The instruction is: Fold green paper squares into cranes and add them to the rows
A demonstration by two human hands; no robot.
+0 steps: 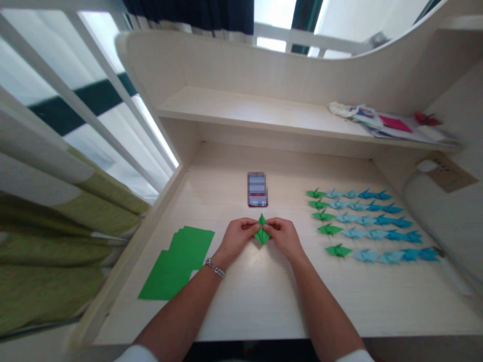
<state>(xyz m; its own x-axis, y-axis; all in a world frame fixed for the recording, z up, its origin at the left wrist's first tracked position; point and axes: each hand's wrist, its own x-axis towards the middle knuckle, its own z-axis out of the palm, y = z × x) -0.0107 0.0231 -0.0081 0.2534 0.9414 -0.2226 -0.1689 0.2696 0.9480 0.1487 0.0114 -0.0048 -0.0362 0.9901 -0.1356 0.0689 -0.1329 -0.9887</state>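
Observation:
Between my two hands is a small piece of green paper (261, 231), folded into a narrow diamond with a crease down its middle. My left hand (240, 235) pinches its left corner between thumb and fingers. The right corner is pinched the same way by my right hand (284, 234). Both hands are close together just above the desk, in front of a phone (257, 189). To the left lie overlapping sheets of green paper (177, 261), partly behind my left forearm.
On the right, rows of folded paper cranes stand on the desk (226, 311): green cranes (329, 229) at the left end, then light blue cranes (365, 220) and darker blue cranes (403, 235). Papers (396, 123) lie on the shelf (241, 108) above. A cable (409, 183) runs down the right wall.

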